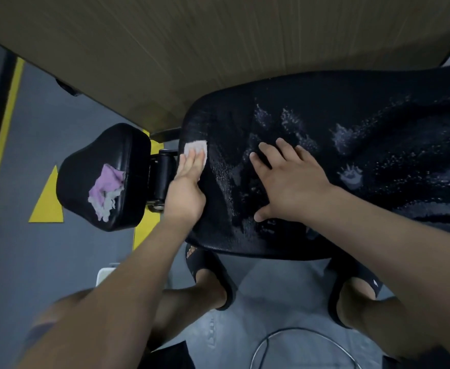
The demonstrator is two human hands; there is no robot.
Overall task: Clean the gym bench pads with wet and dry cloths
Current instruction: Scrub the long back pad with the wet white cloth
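Looking down from head height at a black gym bench: the long back pad (338,94) stretches from the centre to the right, and a smaller seat pad (117,147) sits just to its left.

The left grip (185,193) is released. Its straight fingers (192,162) press a small pale cloth (196,148) flat against the left end of the back pad. The right grip (290,182) is also released and grasps nothing, lying palm down with its fingers spread on the middle of the same pad. Wet streaks and droplets (293,123) glisten across the pad's surface.

A crumpled purple and grey cloth (106,186) lies on the seat pad, well apart from both grips.

Below the pad, the person's feet in black sandals (213,272) stand on a grey floor (45,123), which is marked with a yellow triangle (48,202).
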